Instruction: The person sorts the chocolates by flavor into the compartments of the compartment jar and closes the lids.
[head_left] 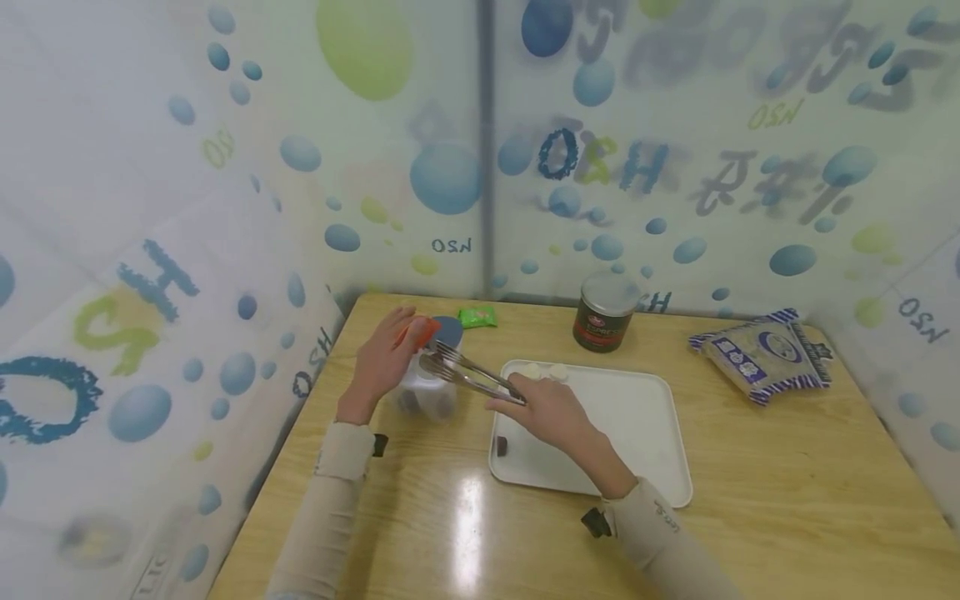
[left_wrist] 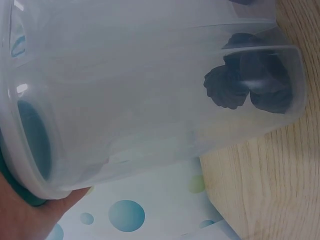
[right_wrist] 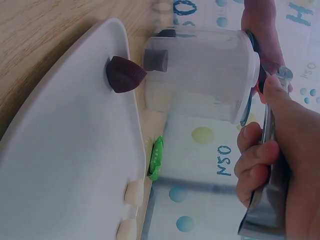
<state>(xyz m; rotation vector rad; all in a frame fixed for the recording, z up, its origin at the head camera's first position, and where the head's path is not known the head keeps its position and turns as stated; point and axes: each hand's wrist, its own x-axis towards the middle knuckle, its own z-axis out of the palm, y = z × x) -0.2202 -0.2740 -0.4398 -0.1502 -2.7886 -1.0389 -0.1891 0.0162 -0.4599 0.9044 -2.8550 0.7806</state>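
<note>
Beige sleeves point(head_left: 337, 454) lie nearest, over the pale wood desk point(head_left: 405, 542). Beyond them, a dark ridged piece point(right_wrist: 122, 74) sits by the left rim of the white tray point(head_left: 630, 425), whose raised edge probably keeps loose pieces in place. Above the tray, the right hand point(head_left: 551, 408) has its grip closed around metal tongs point(right_wrist: 265, 222), held well back, seemingly so their forked tips reach the container without fingers crowding it. Those tips are spread apart, next to something orange-red point(head_left: 426, 332) pinched in the grip of the left hand point(head_left: 382, 358) at the container's top; whether it is a wrapper or part of the blue lid point(head_left: 450, 332), I cannot tell. The see-through container point(right_wrist: 200, 75) stands just left of the tray, likely for a short reach, dark pieces point(left_wrist: 227, 85) at its bottom. Two pale pieces point(right_wrist: 133, 192) lie toward the tray's far edge. Farther back are a striped packet point(head_left: 765, 354), a dark tin point(head_left: 603, 327) and a small green packet point(head_left: 477, 317), perhaps there to leave working room, before the printed curtain point(head_left: 442, 250).
</note>
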